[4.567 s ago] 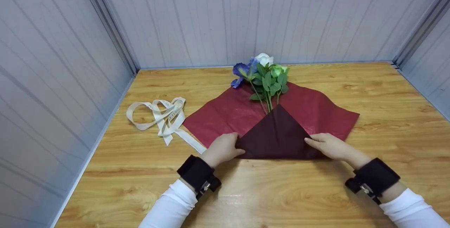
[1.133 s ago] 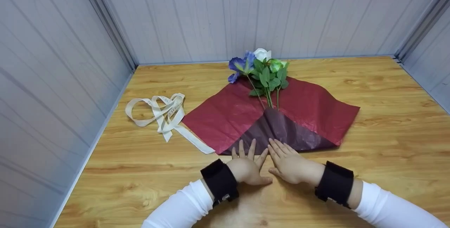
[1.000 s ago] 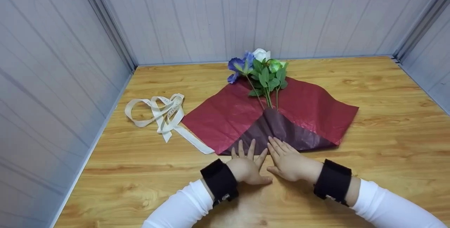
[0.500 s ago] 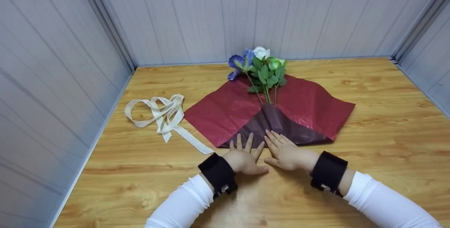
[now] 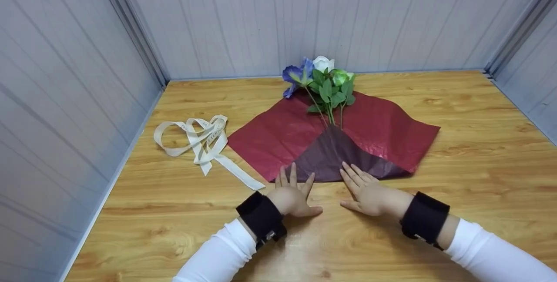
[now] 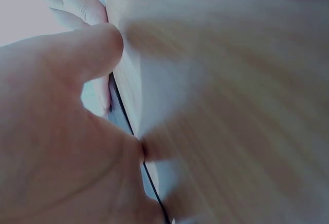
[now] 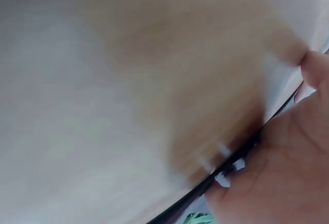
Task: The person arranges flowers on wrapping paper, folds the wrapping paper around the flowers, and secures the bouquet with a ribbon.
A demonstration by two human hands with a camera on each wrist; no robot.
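A sheet of dark red wrapping paper (image 5: 278,138) lies on the table, its near corner folded up as a dark purple flap (image 5: 324,156). Artificial flowers (image 5: 322,84), blue, white and green, rest on it; their lower stems are hidden under the flap. My left hand (image 5: 293,197) lies with spread, straight fingers on the near left part of the fold. My right hand (image 5: 367,190) rests straight fingers on the flap, right of its middle. In both wrist views the palms sit close over the wooden table, with the dark paper edge under the fingers.
A cream printed ribbon (image 5: 206,140) lies in loose loops left of the paper, its tail end near my left hand. The wooden table (image 5: 196,234) meets a pale panel wall (image 5: 243,21) at the back, close behind the flowers. More panels stand at both sides.
Earlier, my hands gripped the paper's folded corner at either side. They then pressed together on the fold; now they have moved apart, left and right. The paper has slid slightly away from me.
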